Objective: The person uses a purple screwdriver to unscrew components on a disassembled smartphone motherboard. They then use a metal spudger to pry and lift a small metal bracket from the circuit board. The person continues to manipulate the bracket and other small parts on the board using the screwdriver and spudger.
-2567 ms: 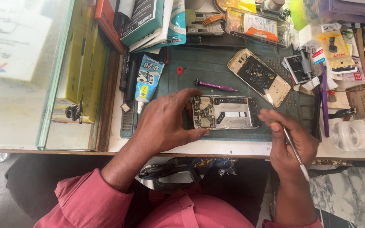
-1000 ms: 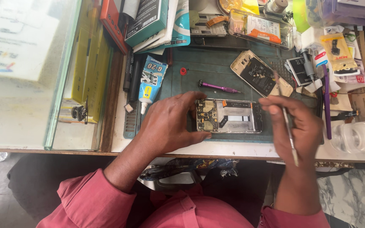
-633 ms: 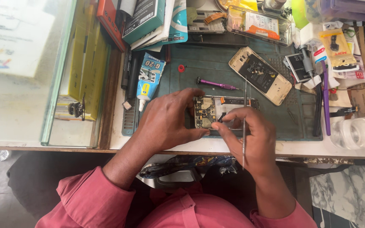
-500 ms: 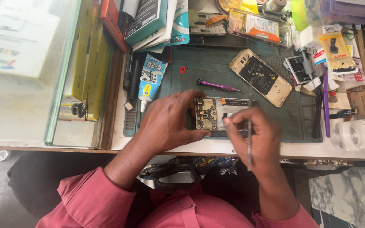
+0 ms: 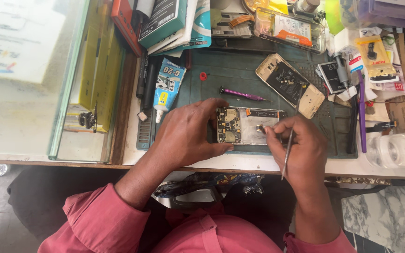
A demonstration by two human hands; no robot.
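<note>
**Right hand settles over the opened phone, tweezers tucked back**

Since the frame 2.6 seconds ago, the right hand point(image 5: 301, 152) has travelled from the phone's right end to its middle; the left has hardly shifted.

Furthest out to the left of the grip, a white-and-blue glue tube with a yellow band point(image 5: 166, 88) lies on the dark green work mat point(image 5: 240, 70), near the left hand's knuckles but apart from them.

The left hand point(image 5: 186, 133) is closed around the left end of the opened smartphone frame with its exposed green-gold circuit board and silver shield point(image 5: 244, 125), thumb along the near edge and fingers across the far edge, pinning it flat on the mat.

Beyond the grip lies a slim purple-handled screwdriver point(image 5: 240, 93), untouched.

The right hand's thumb and forefinger are pinched together over the shield; a small part may sit between them, though I cannot tell. Thin metal tweezers point(image 5: 287, 152) are trapped in the same hand, pointing back towards the body.

Beyond and to the right rests a gold phone back housing with a dark inner panel point(image 5: 289, 84).

The step looks like seating or lifting a small part on the board by fingertip. The next move calls for a steady left-hand clamp and fine pressure.
</note>
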